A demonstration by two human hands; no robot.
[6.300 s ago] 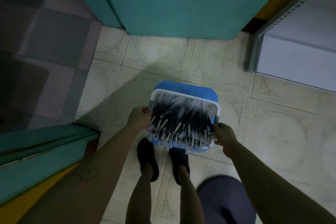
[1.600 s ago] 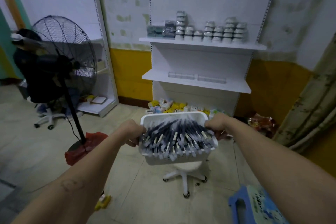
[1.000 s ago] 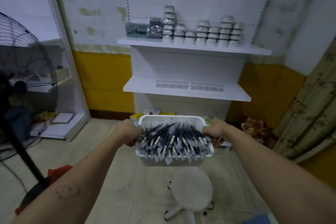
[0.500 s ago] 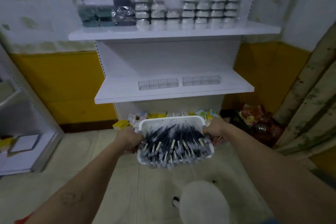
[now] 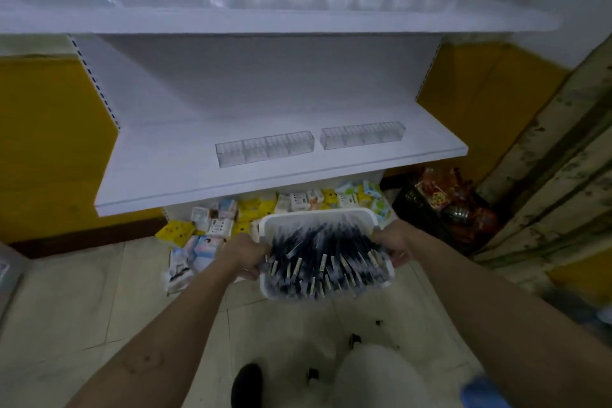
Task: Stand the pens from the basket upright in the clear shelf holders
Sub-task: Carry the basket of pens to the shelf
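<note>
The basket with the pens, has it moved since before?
Yes. The basket has come toward the lower shelf, now just short of its front edge.

Open gap between upper shelf and lower shelf leaves both clear holders reachable from above and front. White stool and packets crowd the floor below.

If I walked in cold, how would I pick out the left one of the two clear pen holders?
Find the white lower shelf, flanked by yellow wall. Two low clear holders, both empty, lie in a row on it with a gap between them. The left holder sits near the shelf's middle; its twin reaches toward the right end.
</note>
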